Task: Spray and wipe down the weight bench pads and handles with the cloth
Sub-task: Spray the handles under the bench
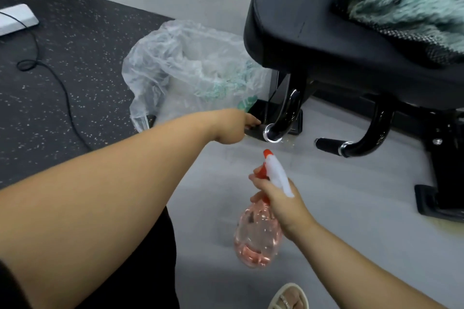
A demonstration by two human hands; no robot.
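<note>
The black weight bench pad [313, 32] fills the upper right. Two curved black handles hang below it. My left hand [233, 125] reaches forward and curls round the grip of the left handle [278, 118], holding a teal cloth [247, 105] whose end pokes out above the knuckles. The right handle [331, 144] is untouched. My right hand [281, 198] grips the neck of a clear pink spray bottle [258, 236] with an orange and white trigger head. Its nozzle points toward the left handle from a short distance below it.
A crumpled clear plastic bag [180, 65] lies on the floor behind the left handle. Teal fluffy fabric with checked trim [406, 2] lies on the pad. The bench foot [439, 203] stands at right. A black cable [62, 93] and white power strip [15, 17] lie on the rubber mat.
</note>
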